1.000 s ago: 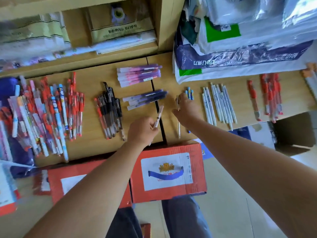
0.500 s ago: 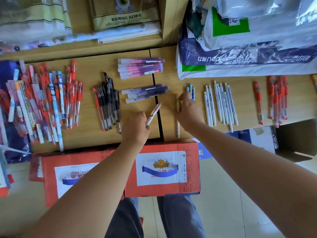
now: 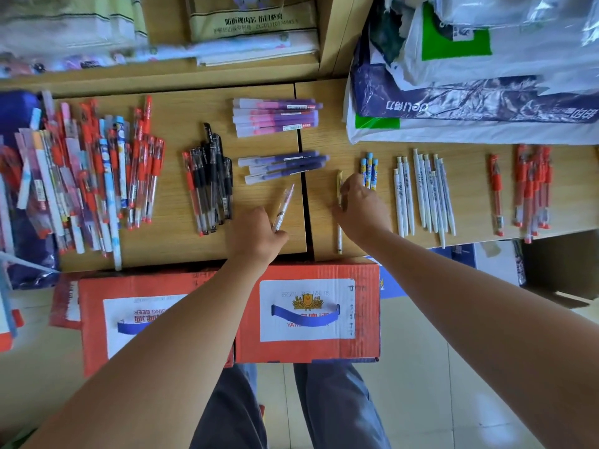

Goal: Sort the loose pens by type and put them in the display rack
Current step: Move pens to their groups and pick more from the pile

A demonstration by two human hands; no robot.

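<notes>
My left hand (image 3: 259, 233) grips a clear pen with a pink tip (image 3: 284, 206), held low over the wooden shelf (image 3: 181, 251). My right hand (image 3: 361, 207) rests on a pale yellow-capped pen (image 3: 339, 189) lying on the shelf, its fingers curled over the barrel. Sorted groups lie around: pink-purple pens (image 3: 275, 118), dark purple pens (image 3: 282, 166), black gel pens (image 3: 210, 179), blue patterned pens (image 3: 369, 166), white pens (image 3: 424, 192), red pens (image 3: 531, 186). A mixed loose pile (image 3: 87, 176) sits at the left.
A red cardboard box (image 3: 308, 319) stands on the floor against the shelf's front edge, over my legs. Plastic bags of stock (image 3: 470, 76) cover the back right. Packaged goods (image 3: 252, 24) fill the upper shelf. A dark gap (image 3: 304, 189) splits the two boards.
The view has shifted slightly. My left hand has lowered the clear pen nearer the shelf; my right hand stays on the yellow-capped pen.
</notes>
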